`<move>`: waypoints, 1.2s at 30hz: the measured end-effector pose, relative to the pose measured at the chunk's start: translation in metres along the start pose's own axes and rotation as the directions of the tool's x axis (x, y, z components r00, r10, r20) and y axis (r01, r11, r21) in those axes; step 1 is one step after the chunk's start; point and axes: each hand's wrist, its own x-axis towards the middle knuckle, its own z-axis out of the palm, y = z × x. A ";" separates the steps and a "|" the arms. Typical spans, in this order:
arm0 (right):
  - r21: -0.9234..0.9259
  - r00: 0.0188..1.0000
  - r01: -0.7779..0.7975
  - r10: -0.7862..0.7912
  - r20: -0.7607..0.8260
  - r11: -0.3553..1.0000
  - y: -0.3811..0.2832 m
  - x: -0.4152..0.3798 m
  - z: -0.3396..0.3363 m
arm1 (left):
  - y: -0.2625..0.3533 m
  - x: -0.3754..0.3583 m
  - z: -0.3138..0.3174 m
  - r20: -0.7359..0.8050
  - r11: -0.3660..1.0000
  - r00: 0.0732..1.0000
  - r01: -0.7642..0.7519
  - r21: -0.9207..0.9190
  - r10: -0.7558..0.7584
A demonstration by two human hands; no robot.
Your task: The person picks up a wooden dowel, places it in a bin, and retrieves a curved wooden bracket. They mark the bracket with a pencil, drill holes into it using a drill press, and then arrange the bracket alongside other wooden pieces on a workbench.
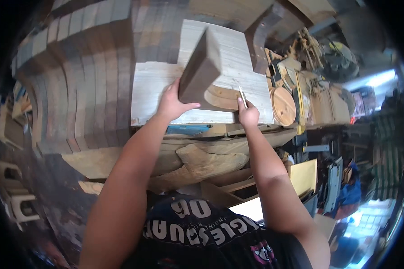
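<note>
A brown L-shaped wooden bracket [199, 74] with a curved inner edge stands on a pale board [155, 89]; one leg points up toward me. My left hand [171, 104] grips its left corner, thumb along the near edge and fingers partly hidden behind the wood. At the other end, my right hand [248, 114] is closed around a thin pale stick [242, 93] that looks like a pencil. The right thumb is against the end of the bracket's low leg, where small dark holes show in the curved face.
Many similar curved pieces [81, 89] stand in a row at left. Another dark bracket [259, 42] is beyond the board. A round wooden disc [283, 106] and tools lie at right. A rough-edged slab [206, 159] runs along the near side.
</note>
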 end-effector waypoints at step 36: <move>0.115 0.987 -0.077 0.059 0.152 0.990 0.000 0.005 -0.018 | -0.028 0.001 0.020 0.012 0.980 0.997 -0.072 0.183 0.071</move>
